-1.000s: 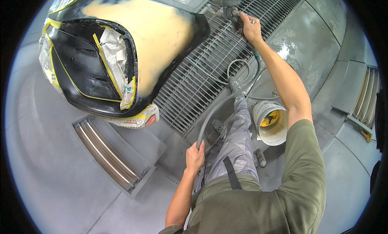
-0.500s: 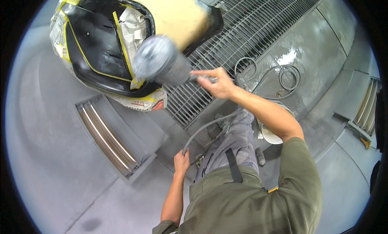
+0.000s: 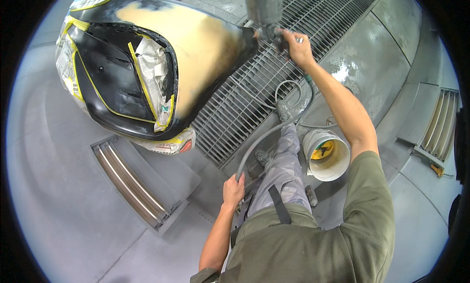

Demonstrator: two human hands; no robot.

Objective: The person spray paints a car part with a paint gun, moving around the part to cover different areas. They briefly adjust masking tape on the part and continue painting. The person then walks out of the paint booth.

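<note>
My right hand (image 3: 299, 49) is closed around the handle of a dark spray gun (image 3: 271, 32), its grey cup upright at the top edge of the view, partly cut off. The gun is held near the right end of a large curved vehicle body panel (image 3: 196, 63), which is black with a cream-yellow patch. Newspaper (image 3: 152, 67) edged with yellow tape covers parts of that panel. A grey air hose (image 3: 254, 145) loops down from the gun to my left hand (image 3: 233, 189), whose fingers wrap around it near my left leg. I cannot make out any spray.
A metal floor grating (image 3: 230, 104) runs diagonally beneath the panel. Beside my legs stands a white bucket (image 3: 313, 141) with something yellow inside. More hose lies near my foot. Slatted vents (image 3: 129, 173) are at left and right. A small grey cylinder (image 3: 311, 195) lies near my leg.
The spray gun has swung right and farther away, from in front of the panel to near its right end. My left hand has shifted slightly right with the hose. The bucket is now uncovered by my arm.
</note>
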